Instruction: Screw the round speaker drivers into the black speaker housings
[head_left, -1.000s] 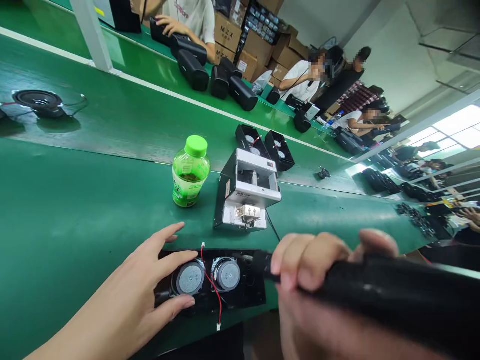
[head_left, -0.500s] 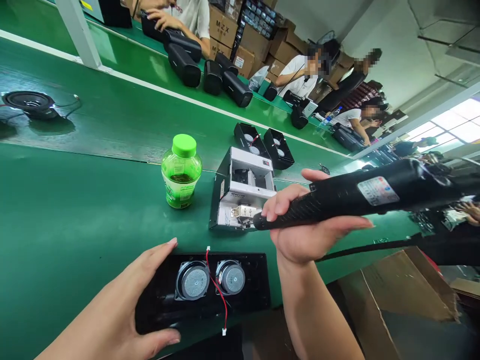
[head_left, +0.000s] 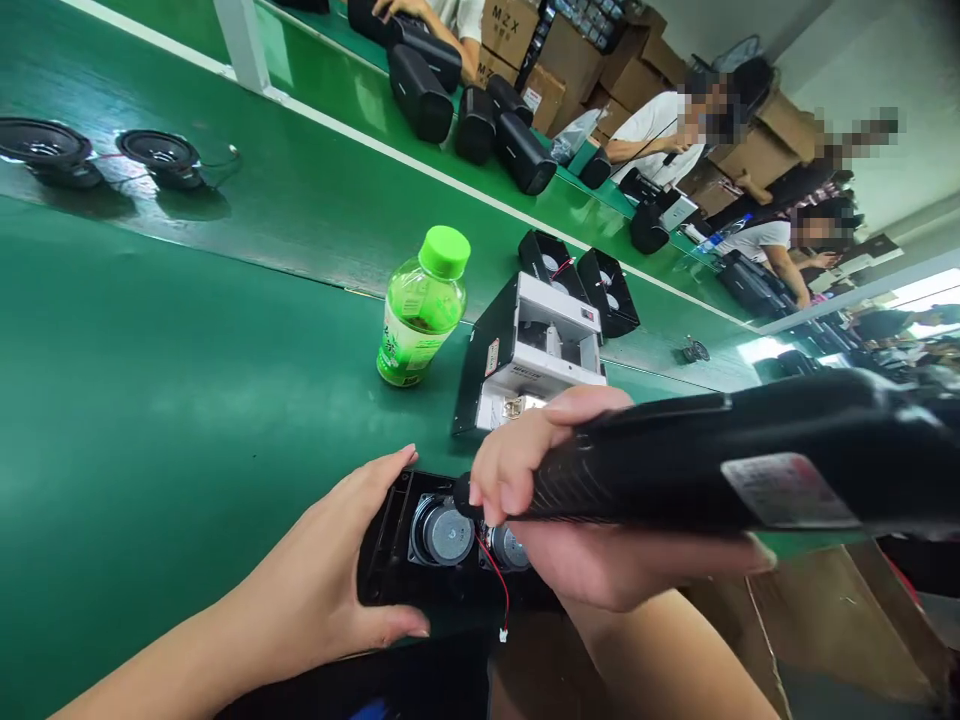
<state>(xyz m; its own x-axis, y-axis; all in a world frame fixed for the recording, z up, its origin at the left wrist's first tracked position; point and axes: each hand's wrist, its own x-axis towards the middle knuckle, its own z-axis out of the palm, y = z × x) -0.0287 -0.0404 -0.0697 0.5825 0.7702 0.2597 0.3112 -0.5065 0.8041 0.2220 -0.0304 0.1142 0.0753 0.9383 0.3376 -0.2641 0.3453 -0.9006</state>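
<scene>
Right hand (head_left: pixel 577 560) grips black screwdriver (head_left: pixel 667 465), tip swung from the far dispenser (head_left: pixel 495 365) to over the speaker panel (head_left: pixel 390 585) on the near tabletop (head_left: pixel 225 400), contact unclear, so work's back at the panel, left hand (head_left: pixel 315 570) spread open around its left end.

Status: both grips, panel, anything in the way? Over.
Left grip around left end of panel. Right grip holding driver. Right speaker partly hidden by right grip.

Soft glare across green tabletop (head_left: pixel 187 400)
</scene>
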